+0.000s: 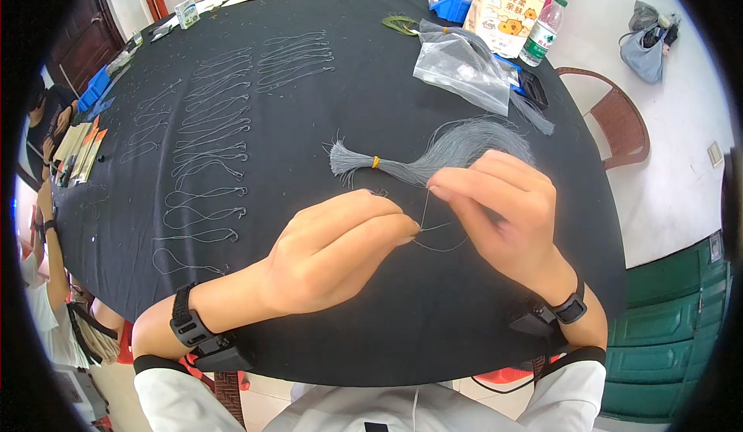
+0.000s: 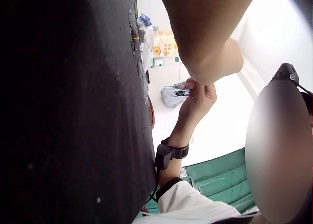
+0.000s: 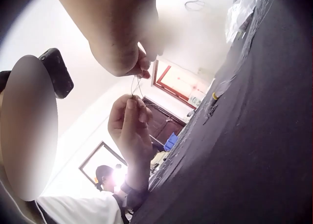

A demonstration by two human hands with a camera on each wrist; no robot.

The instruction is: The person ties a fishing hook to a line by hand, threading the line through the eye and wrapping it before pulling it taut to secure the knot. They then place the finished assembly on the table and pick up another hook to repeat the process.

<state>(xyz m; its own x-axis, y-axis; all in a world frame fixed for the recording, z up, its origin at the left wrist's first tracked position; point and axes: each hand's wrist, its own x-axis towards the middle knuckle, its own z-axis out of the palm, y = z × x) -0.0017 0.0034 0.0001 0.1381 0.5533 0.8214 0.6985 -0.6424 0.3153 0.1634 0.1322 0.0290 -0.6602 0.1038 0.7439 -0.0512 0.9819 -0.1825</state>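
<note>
My left hand pinches a thin grey cord between thumb and fingertips. The right hand, a little higher and to the right, pinches the same cord, so a short taut length runs between the two. Below the fingertips a loose loop of it curves to the right. In the right wrist view the left hand is seen from the side, with fine strands rising from its fingertips to the right hand's. Just beyond the hands lies a bundle of grey cords, bound by a yellow band.
Rows of looped cords lie on the black tablecloth to the left. A clear plastic bag, tissue pack, water bottle and blue bin stand at the far right. Other people sit at the left edge.
</note>
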